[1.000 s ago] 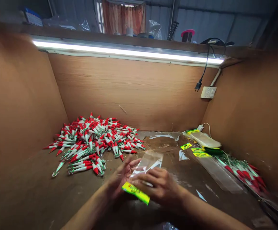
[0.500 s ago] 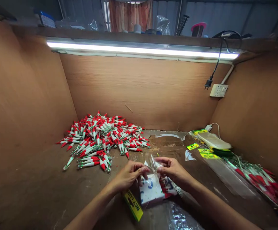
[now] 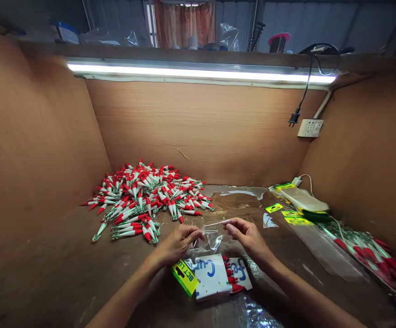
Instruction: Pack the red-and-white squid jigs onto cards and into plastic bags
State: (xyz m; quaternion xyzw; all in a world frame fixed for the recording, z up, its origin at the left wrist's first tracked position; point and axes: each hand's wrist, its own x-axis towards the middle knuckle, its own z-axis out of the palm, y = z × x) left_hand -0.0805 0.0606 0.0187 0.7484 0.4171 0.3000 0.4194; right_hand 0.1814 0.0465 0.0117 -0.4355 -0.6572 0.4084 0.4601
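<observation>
A clear plastic bag (image 3: 211,240) is stretched between my two hands above the worktop. My left hand (image 3: 180,243) pinches one side of it, fingers closed. At the bag's other edge, my right hand (image 3: 247,234) has thumb and fingertips closed on the film. A yellow-green header card (image 3: 185,278) printed BCT LURE hangs below my left hand. Under the bag lies a white block (image 3: 211,279) with blue handwriting. Several red-tipped fishing lures (image 3: 234,279) lie in a row at its right side, their other ends hidden, beside a second lettered white piece (image 3: 241,271).
A big pile of red and white lures (image 3: 150,196) sits at the back left. To the right lie header-card bags (image 3: 303,200), a flat bag (image 3: 324,248) and bagged lures (image 3: 372,255). Bubble wrap (image 3: 257,314) is near the front. A plug (image 3: 294,118) hangs by the socket (image 3: 310,128).
My hands have moved apart, drawing the bag's edge out between them. The row of red lure tips now shows beside the white block. The header card has shifted up and left.
</observation>
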